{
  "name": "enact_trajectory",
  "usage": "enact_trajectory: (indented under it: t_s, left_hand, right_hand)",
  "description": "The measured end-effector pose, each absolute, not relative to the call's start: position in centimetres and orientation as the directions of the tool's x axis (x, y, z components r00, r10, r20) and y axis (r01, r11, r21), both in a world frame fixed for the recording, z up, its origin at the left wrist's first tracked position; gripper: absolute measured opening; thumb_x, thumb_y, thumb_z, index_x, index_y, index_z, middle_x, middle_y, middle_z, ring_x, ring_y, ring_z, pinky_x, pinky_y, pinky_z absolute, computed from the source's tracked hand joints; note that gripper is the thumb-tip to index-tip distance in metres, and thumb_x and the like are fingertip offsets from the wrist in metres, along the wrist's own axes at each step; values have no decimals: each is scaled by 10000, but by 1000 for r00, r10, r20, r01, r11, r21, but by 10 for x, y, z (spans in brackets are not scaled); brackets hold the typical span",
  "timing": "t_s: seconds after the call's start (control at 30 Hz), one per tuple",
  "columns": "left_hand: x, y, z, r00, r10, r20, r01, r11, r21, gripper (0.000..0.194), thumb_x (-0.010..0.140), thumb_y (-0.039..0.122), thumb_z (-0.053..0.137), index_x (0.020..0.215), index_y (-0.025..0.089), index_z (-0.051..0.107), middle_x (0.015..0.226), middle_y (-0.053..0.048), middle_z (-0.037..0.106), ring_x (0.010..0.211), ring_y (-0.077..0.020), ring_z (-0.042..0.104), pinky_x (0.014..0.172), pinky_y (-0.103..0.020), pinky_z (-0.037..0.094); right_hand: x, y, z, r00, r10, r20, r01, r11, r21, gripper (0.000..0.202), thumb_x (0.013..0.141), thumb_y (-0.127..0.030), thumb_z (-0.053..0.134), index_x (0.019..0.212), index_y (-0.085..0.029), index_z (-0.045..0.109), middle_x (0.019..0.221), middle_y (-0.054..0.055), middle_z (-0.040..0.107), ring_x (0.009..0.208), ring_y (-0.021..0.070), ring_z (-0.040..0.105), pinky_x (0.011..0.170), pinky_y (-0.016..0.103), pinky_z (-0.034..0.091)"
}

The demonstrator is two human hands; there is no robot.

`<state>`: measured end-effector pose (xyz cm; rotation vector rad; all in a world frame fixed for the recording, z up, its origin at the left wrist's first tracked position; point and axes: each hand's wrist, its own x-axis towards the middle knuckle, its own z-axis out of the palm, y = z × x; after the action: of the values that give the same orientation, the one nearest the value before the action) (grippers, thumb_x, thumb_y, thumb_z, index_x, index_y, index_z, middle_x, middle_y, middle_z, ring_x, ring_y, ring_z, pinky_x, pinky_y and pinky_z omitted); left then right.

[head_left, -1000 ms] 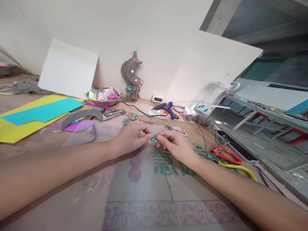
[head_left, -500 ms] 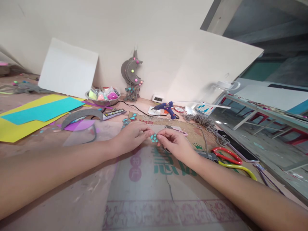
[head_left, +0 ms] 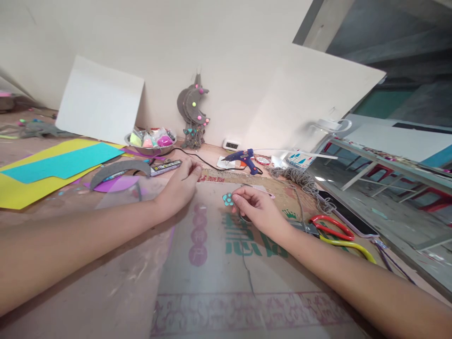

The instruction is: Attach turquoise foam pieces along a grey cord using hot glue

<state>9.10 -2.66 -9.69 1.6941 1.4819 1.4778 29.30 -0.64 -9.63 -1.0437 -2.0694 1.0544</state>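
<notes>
My right hand [head_left: 257, 207] pinches a small turquoise flower [head_left: 228, 199] by its right edge, between thumb and forefinger, above the printed cardboard [head_left: 215, 278]. The flower's petals face me. My left hand [head_left: 181, 183] is at the cardboard's far left corner, its thumb and forefinger pressed together. Whatever may be between those fingertips is too small or hidden to make out. Partly behind my right hand lie pink-handled snips [head_left: 266, 192]. Scissors [head_left: 332, 228] with one red and one yellow handle lie beside my right wrist.
A blue glue gun [head_left: 243, 157] lies beyond my hands, its black cable running left. Grey yarn [head_left: 300, 181] and a phone [head_left: 348, 214] are at the right. Turquoise felt [head_left: 67, 160], a grey curved band [head_left: 118, 170] and a bowl [head_left: 155, 150] of bagged colours stand left.
My left hand has let go of the flower and moved left and away from me, covering the small turquoise pieces there. My right hand still holds the flower, nearly in place.
</notes>
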Motion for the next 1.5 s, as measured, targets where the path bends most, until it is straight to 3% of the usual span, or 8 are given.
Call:
enact_trajectory:
  t_s: [0.3, 0.47, 0.6, 0.77, 0.9, 1.1, 1.27, 1.5]
  left_hand:
    - [95, -30, -98, 44, 929, 367, 501, -338, 797, 277, 898, 230, 313, 627, 184, 352, 618, 26, 381, 645, -134, 417, 607, -252, 324]
    - [95, -30, -102, 165, 931, 325, 492, -363, 791, 274, 863, 370, 434, 705, 166, 528, 667, 21, 511, 642, -129, 482, 597, -242, 358]
    - [97, -30, -105, 179, 937, 300, 462, -349, 815, 196, 818, 340, 517, 821, 167, 609, 814, -6, 612, 731, -143, 555, 650, -244, 410]
    - [96, -29, -105, 205, 921, 330, 490, -389, 780, 260, 884, 308, 378, 820, 167, 587, 838, -19, 614, 803, -153, 560, 727, -258, 424]
    - [94, -28, -104, 211, 912, 352, 534, -409, 740, 356, 916, 343, 285, 738, 169, 539, 727, -2, 568, 718, -145, 532, 657, -254, 404]
    - [96, -29, -105, 247, 912, 328, 533, -410, 740, 265, 848, 384, 448, 815, 170, 600, 792, -11, 606, 743, -151, 547, 655, -249, 415]
    - [97, -31, -103, 291, 884, 366, 555, -468, 688, 335, 880, 376, 383, 798, 169, 633, 795, -27, 619, 780, -166, 556, 697, -270, 420]
    - [99, -33, -103, 307, 856, 416, 555, -516, 652, 185, 808, 333, 531, 760, 194, 643, 789, -1, 651, 795, -162, 565, 736, -265, 408]
  right_hand:
    - [293, -7, -95, -529, 834, 155, 369, 391, -843, 257, 823, -414, 507, 792, -164, 559, 626, -2, 591, 501, 82, 445, 481, 212, 354]
    - [293, -7, -96, -534, 830, 159, 374, 401, -836, 236, 829, -396, 505, 793, -169, 559, 623, -7, 591, 501, 84, 449, 482, 213, 356]
    - [293, -7, -96, -540, 823, 174, 386, 426, -818, 232, 832, -392, 503, 812, -170, 565, 627, -8, 592, 506, 86, 455, 486, 216, 359]
    - [293, -7, -95, -542, 821, 177, 389, 432, -813, 225, 840, -380, 493, 806, -169, 562, 638, -5, 593, 514, 85, 459, 487, 214, 364]
    - [293, -8, -95, -545, 820, 173, 390, 431, -814, 217, 839, -376, 494, 801, -171, 556, 635, -8, 589, 511, 84, 457, 486, 213, 365]
    - [293, -7, -97, -549, 817, 176, 401, 443, -802, 215, 842, -373, 491, 806, -172, 556, 639, -8, 595, 516, 87, 464, 497, 214, 370]
    - [293, -8, -97, -547, 814, 194, 430, 472, -770, 210, 844, -364, 485, 778, -176, 552, 634, -5, 580, 526, 93, 467, 501, 219, 377]
    - [294, -9, -99, -588, 779, 219, 474, 551, -687, 201, 852, -351, 475, 803, -190, 585, 639, -6, 577, 540, 104, 475, 498, 225, 361]
